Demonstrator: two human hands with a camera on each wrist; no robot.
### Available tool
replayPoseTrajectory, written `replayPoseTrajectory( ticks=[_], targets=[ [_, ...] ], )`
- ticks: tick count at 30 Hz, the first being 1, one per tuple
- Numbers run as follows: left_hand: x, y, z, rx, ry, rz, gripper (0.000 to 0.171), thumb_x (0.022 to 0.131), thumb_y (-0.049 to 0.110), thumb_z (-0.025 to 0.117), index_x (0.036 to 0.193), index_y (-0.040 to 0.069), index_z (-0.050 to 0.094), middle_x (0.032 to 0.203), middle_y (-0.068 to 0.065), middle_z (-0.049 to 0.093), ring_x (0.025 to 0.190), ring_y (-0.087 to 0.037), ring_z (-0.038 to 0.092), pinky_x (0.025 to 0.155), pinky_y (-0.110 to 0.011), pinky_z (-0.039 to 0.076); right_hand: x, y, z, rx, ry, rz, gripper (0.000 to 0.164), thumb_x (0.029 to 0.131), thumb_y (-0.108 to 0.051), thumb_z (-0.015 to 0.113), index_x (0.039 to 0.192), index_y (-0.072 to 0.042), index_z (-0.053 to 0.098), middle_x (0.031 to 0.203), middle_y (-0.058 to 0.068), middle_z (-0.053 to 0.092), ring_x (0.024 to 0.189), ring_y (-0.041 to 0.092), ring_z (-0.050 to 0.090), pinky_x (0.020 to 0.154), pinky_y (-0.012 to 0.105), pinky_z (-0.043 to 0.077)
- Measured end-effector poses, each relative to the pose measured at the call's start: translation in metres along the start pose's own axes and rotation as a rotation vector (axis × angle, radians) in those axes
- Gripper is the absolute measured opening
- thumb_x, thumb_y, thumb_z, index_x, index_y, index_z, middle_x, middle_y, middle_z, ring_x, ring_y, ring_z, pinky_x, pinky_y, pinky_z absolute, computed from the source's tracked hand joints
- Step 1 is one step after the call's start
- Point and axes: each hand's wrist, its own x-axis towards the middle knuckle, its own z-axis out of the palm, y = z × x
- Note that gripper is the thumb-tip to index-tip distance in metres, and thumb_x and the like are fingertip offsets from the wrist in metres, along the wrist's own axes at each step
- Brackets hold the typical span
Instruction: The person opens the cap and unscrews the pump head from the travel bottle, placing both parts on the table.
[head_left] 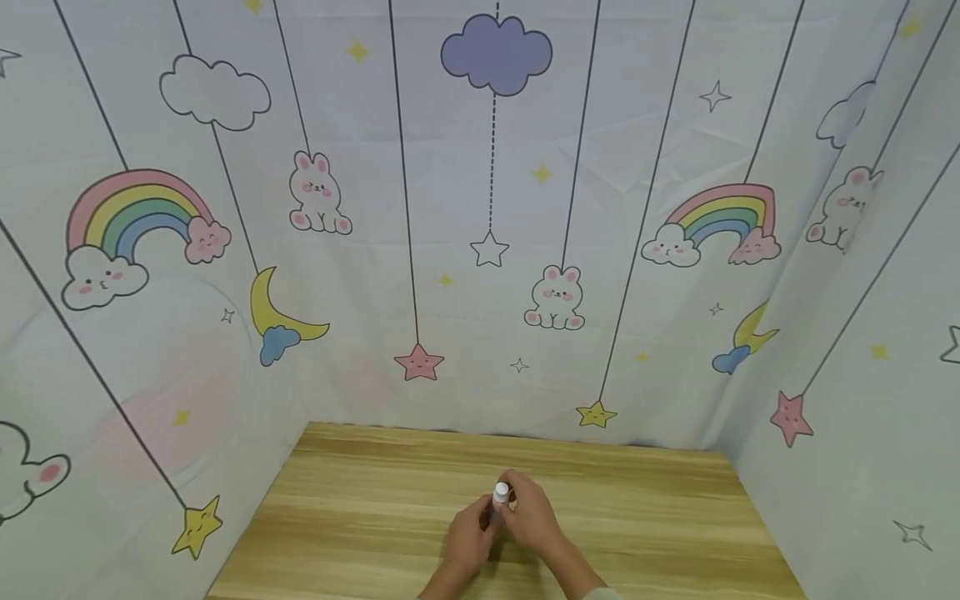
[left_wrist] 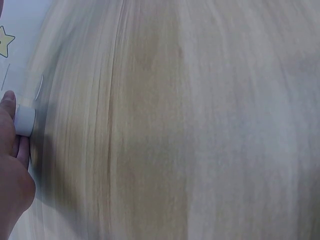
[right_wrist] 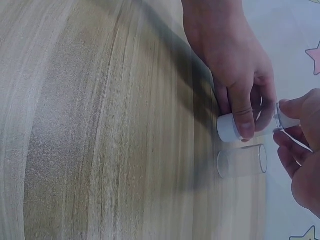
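Nearest the camera, a pale sleeve cuff shows at the bottom of the head view, below the right forearm. Both hands meet on one small bottle, about midway between the worktop's left and right edges and well short of its far edge. It lies between the hands, long axis roughly upright, white top uppermost and white base toward the wood. Neither hand is apart from it: the left hand curls round the body, low down, while the right hand pinches the top between thumb and fingers.

Just beside the bottle, toward the right edge, a clear tube stands on the worktop, its axis nearly matching the bottle's; in the right wrist view, the left fingertips look closest to it.

Much of the bottle's middle is covered by the left fingers. Whether its base touches the wood, or the tube touches it, I cannot tell. The head view does not show the tube clearly, the left wrist view cuts off most of the hand, and the worktop's near edge falls outside the head view.
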Motion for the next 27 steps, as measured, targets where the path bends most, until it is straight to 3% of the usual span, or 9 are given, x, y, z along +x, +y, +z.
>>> replayPoseTrajectory(
  ticks=[27],
  targets=[
    [-0.0002, -0.0006, 0.0010, 0.001, -0.009, -0.023, 0.035, 0.093, 0.007, 0.079, 0.128, 0.006, 0.071, 0.118, -0.014, 0.077, 0.103, -0.029, 0.077, 0.087, -0.043, 0.063, 0.0000, -0.0013, -0.0025, 0.012, -0.025, -0.026, 0.022, 0.091, 0.004, 0.076, 0.103, -0.010, 0.064, 0.100, -0.002, 0.066, 0.090, 0.015, 0.062, 0.079, 0.034, 0.056]
  ],
)
